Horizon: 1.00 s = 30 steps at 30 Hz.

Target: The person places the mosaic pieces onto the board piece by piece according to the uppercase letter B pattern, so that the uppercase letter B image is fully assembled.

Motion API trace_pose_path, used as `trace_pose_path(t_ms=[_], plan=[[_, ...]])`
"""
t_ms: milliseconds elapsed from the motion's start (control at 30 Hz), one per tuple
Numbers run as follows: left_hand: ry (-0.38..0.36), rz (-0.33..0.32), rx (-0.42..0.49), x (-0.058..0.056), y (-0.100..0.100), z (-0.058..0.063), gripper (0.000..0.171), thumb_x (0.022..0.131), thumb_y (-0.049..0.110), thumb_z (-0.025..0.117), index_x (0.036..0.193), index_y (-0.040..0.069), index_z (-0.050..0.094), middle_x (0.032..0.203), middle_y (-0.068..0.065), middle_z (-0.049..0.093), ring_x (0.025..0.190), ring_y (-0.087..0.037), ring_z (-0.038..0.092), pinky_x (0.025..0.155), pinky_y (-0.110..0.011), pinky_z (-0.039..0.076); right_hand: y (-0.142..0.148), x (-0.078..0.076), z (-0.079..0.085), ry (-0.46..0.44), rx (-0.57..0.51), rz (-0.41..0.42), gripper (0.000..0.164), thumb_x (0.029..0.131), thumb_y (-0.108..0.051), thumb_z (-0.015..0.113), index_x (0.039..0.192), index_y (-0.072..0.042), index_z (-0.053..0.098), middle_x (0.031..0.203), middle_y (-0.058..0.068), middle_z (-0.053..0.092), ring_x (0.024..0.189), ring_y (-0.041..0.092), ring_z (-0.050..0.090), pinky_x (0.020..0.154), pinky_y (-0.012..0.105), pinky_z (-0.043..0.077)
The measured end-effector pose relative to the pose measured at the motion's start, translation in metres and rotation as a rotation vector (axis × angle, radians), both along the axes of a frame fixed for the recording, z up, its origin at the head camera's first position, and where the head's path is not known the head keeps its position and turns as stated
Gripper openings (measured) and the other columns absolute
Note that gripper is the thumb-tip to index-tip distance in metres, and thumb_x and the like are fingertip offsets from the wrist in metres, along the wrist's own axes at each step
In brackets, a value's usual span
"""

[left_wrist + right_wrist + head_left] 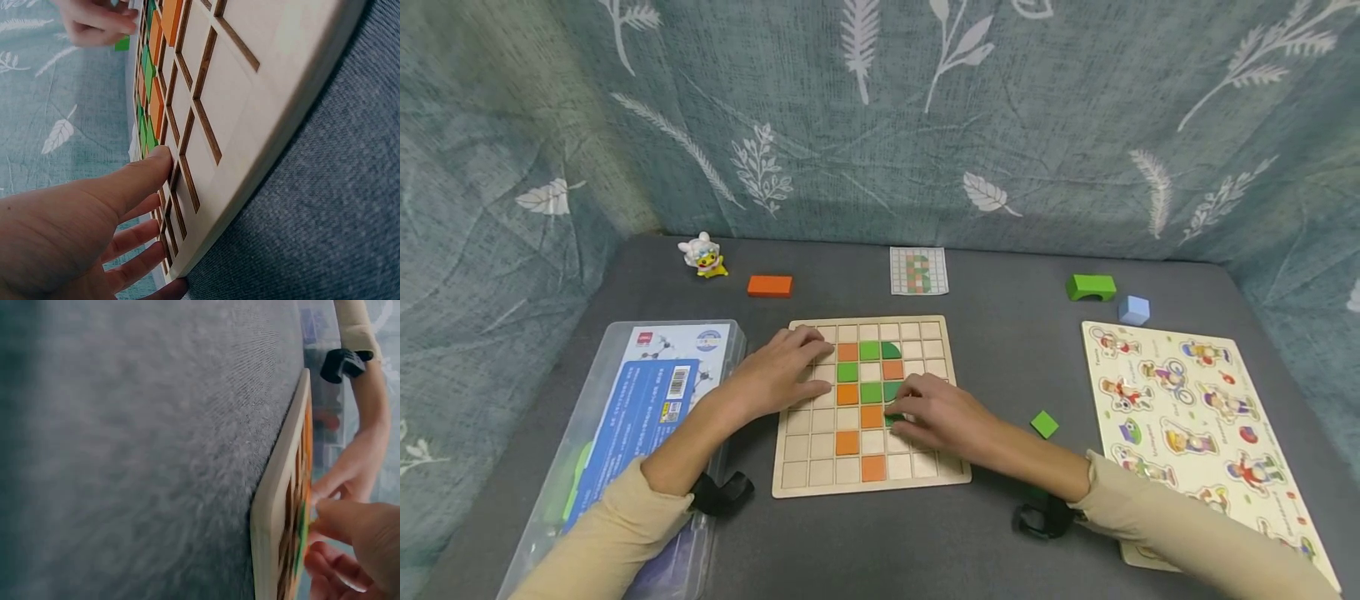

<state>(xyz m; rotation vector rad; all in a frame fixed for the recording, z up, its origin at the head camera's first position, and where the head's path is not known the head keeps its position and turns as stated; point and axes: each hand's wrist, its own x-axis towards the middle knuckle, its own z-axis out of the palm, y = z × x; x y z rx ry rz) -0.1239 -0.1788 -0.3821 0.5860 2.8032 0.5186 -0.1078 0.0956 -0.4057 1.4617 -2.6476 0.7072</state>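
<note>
A wooden grid board (795, 475) lies on the table, with orange tiles (847, 442), bright green tiles (870, 350) and dark green rounded tiles (890, 350) in its cells. My left hand (775, 375) rests at the board's left side, fingers spread and thumb touching the grid, as the left wrist view also shows. Over the right-middle cells is my right hand (943, 412); its thumb and forefinger pinch a dark green tile (891, 419) at the board's surface. The fingers partly cover that tile, so its full shape is hidden.
A pattern card (919, 271) lies behind the board. To the left are a clear plastic case (617, 333), an orange block (770, 287) and a figurine (703, 255). On the right are a loose green tile (1044, 424), a green arch (1091, 287), a blue cube (1133, 310) and a picture puzzle (1195, 400).
</note>
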Motion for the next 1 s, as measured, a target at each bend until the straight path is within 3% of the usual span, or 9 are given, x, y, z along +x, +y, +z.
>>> trace_pose_path(t_ms=[167,367,500,600,733,833,1000], plan=[[-0.006,0.000,0.003,0.001,0.002,-0.001,0.053,0.089,0.028,0.071,0.135,0.006,0.056,0.134,-0.014,0.051,0.117,-0.032,0.047,0.098,-0.050,0.044,0.034,0.007,0.004,0.009,-0.074,-0.044,0.029,0.087,-0.026,0.073,0.113,-0.013,0.070,0.101,-0.002,0.063,0.086,0.007,0.053,0.070,0.022,0.047],[-0.002,-0.001,-0.005,0.000,0.002,0.000,0.054,0.089,0.028,0.071,0.135,0.005,0.055,0.135,-0.015,0.050,0.118,-0.032,0.046,0.098,-0.051,0.044,0.091,0.022,0.008,0.026,-0.076,-0.147,0.046,0.083,-0.027,0.077,0.125,-0.013,0.064,0.114,-0.004,0.062,0.104,0.009,0.058,0.083,0.028,0.051],[-0.002,0.001,-0.004,0.000,0.000,0.000,0.053,0.089,0.028,0.071,0.134,0.005,0.056,0.136,-0.015,0.049,0.120,-0.033,0.046,0.098,-0.051,0.044,0.124,0.034,0.006,0.044,-0.064,-0.203,0.056,0.081,-0.032,0.078,0.130,-0.012,0.060,0.121,-0.005,0.062,0.110,0.008,0.056,0.091,0.019,0.046],[-0.004,0.002,-0.001,0.000,-0.001,0.000,0.053,0.089,0.028,0.071,0.134,0.005,0.056,0.136,-0.015,0.049,0.119,-0.033,0.046,0.098,-0.051,0.044,0.140,0.039,0.001,0.138,-0.129,-0.155,0.051,0.086,-0.039,0.072,0.126,-0.008,0.064,0.117,-0.002,0.066,0.105,0.010,0.059,0.093,0.015,0.043],[-0.002,0.001,0.007,0.000,-0.001,0.001,0.052,0.089,0.027,0.071,0.134,0.005,0.056,0.135,-0.015,0.049,0.117,-0.032,0.046,0.097,-0.051,0.045,0.153,0.042,-0.007,0.280,-0.208,-0.022,0.044,0.094,-0.043,0.061,0.116,-0.006,0.070,0.111,0.001,0.069,0.099,0.013,0.063,0.092,0.019,0.044],[0.000,-0.001,0.011,0.000,-0.001,0.002,0.053,0.089,0.027,0.071,0.134,0.005,0.056,0.134,-0.015,0.050,0.117,-0.032,0.046,0.097,-0.051,0.044,0.158,0.044,-0.011,0.326,-0.222,0.062,0.039,0.095,-0.040,0.061,0.112,-0.007,0.072,0.111,0.003,0.069,0.099,0.015,0.063,0.090,0.024,0.044],[-0.001,-0.001,0.009,0.000,0.001,0.002,0.054,0.089,0.027,0.071,0.135,0.005,0.055,0.135,-0.015,0.050,0.117,-0.033,0.046,0.097,-0.051,0.044,0.162,0.047,-0.016,0.359,-0.211,0.128,0.033,0.095,-0.037,0.062,0.110,-0.011,0.074,0.110,0.006,0.070,0.099,0.018,0.063,0.085,0.031,0.046]])
